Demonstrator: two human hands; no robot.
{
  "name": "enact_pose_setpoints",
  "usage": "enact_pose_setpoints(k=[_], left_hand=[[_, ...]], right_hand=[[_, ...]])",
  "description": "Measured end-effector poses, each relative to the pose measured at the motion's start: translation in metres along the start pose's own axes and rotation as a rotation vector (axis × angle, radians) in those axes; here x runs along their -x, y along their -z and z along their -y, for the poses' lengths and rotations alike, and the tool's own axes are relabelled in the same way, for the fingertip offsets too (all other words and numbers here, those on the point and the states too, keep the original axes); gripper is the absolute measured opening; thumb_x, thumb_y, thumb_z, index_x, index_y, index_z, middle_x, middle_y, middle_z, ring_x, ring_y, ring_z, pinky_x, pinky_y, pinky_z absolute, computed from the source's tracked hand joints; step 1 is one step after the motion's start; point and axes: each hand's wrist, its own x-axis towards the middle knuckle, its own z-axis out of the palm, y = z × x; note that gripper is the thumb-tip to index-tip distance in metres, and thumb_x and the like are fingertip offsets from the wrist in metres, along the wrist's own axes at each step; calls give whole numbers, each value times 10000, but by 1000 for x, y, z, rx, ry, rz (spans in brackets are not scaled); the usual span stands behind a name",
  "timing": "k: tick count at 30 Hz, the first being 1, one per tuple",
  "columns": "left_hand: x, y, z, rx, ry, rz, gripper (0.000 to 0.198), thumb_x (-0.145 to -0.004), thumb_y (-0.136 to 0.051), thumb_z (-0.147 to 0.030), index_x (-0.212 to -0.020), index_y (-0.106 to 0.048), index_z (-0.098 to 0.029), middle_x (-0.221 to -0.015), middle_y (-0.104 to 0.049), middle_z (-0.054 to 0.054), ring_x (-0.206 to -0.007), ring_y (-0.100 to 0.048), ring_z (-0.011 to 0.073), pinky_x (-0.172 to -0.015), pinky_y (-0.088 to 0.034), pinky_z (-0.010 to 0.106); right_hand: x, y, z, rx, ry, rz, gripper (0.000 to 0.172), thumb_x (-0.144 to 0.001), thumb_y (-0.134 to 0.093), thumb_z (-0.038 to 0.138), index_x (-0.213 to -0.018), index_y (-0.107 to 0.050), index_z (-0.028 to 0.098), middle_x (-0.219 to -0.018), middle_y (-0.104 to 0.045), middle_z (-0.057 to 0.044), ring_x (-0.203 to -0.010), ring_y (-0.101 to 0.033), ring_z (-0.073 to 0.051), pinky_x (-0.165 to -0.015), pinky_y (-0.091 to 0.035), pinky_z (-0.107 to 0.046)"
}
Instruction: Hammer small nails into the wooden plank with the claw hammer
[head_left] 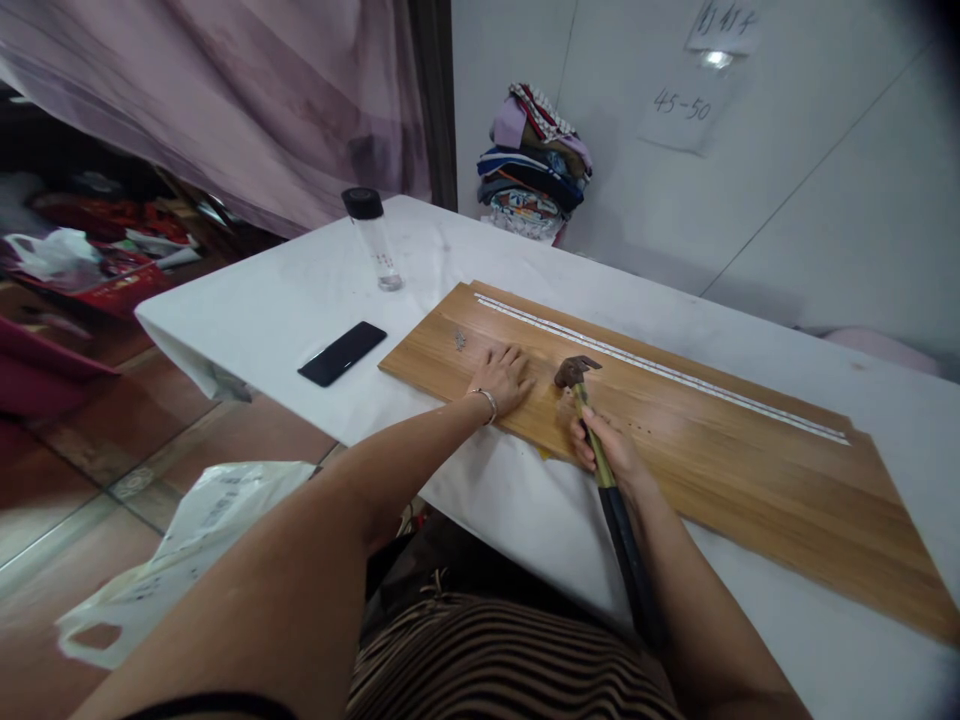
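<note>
My left hand (pixel 504 380) lies flat on a brown wooden board (pixel 720 450), fingers spread, with nothing held in it. In my right hand (pixel 611 443) is a claw hammer (pixel 602 462), gripped on the yellow part of its handle near the head. The hammer's rusty head is over the board, to the right of my left hand. A small heap of nails (pixel 460 341) rests on the board's left end. Several tiny dark marks or nails show on the wood just right of the hammer. Two white measuring strips (pixel 660 368) run along the board's far side.
A black phone (pixel 343 353) and a clear bottle with a black lid (pixel 373 240) are on the white-covered table (pixel 255 285), left of the board. Folded cloths (pixel 534 165) are stacked by the wall. A white plastic bag (pixel 217 530) hangs at lower left.
</note>
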Motion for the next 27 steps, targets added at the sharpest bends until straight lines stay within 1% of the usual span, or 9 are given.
enact_pose_setpoints(k=[7,14,20,24,27], left_hand=[[-1,-3,1,-1,4,-9,506,-1076,-476,-470,-1504,-603,-232,-1686,-503,103,-1586,-395,301,-1315,-283,516],[-1,-2,1,5,2,-8,501,-1074,-488,-465,-1505,-601,-237,-1678,-510,104,-1582,-397,300,-1315,-286,516],[-1,-2,1,7,5,1,525,-1075,-475,-458,-1527,-590,-218,-1701,-485,111,-1596,-380,303,-1324,-272,532],[-1,-2,1,15,4,-4,518,-1072,-479,-455,-1518,-601,-221,-1693,-494,117,-1591,-389,311,-1321,-278,546],[-1,-2,1,21,5,-16,504,-1067,-496,-452,-1505,-612,-233,-1682,-508,114,-1585,-402,310,-1317,-288,537]], right_hand=[[0,0,1,-14,-2,16,582,-732,-878,624,-1100,-631,246,-622,-546,106,-353,-372,-59,-286,-279,-193],[0,-1,1,-2,-6,-7,620,-703,-890,636,-1105,-639,235,-625,-544,103,-354,-379,-61,-285,-290,-199],[-1,1,0,5,-12,-1,563,-748,-864,607,-1112,-642,239,-623,-542,102,-353,-377,-65,-288,-283,-202],[-1,0,0,-1,-12,-12,614,-714,-878,630,-1123,-637,242,-613,-537,112,-347,-364,-62,-283,-276,-200],[-1,0,1,5,-7,-10,586,-736,-868,612,-1124,-636,239,-618,-541,107,-349,-367,-62,-285,-279,-200]])
